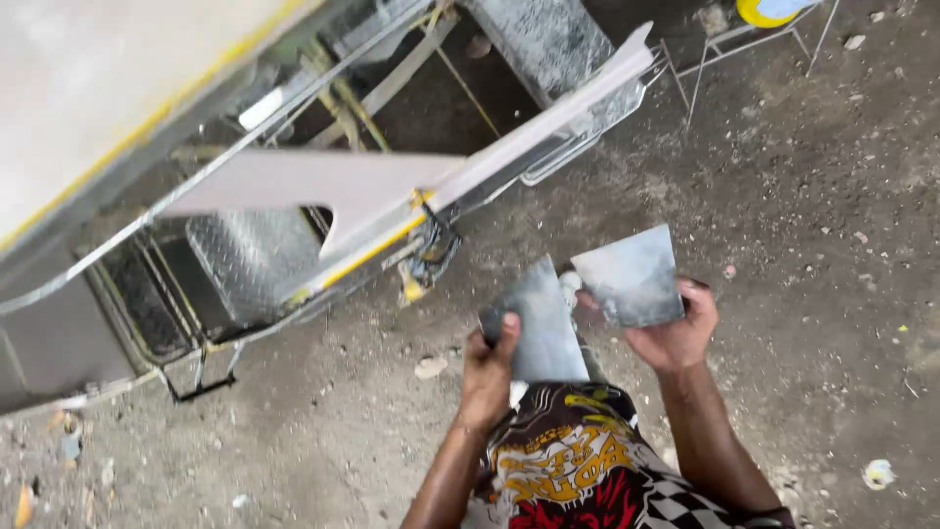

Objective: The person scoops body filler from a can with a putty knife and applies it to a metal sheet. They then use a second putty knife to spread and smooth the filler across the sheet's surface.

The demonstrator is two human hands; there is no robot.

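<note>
**Head view: two hands, two metal plates over a dirt floor**

Head view looks straight down. Left hand (488,367) is closed in a fist-like grip around the lower left edge of the left plate (540,328), thumb on the face, fingers wrapped behind. That plate is a grey, smeared flat blade, wider toward the bottom, tilted a little to the left. Right hand (674,331) is half closed, pinching the lower edge of the right plate (632,277): thumb on the front near the left corner, fingers curled behind the right edge. The right plate is a similar grey trapezoid, held higher and to the right of the left one. The two plates sit just beside each other, near edges close; whether they touch, cannot tell. A small pale blob (569,285) shows between them at the top edge of the left plate.

Both plates are held in mid-air in front of the person's patterned shorts (573,460), above the floor (803,196), which is dusty and littered with scraps. Upper left, well apart from the hands, stands a vehicle body (117,78) with a sanded pale panel (323,186), a yellow stripe and a checker-plate step (255,260). A wire stand (744,44) is at top right.
</note>
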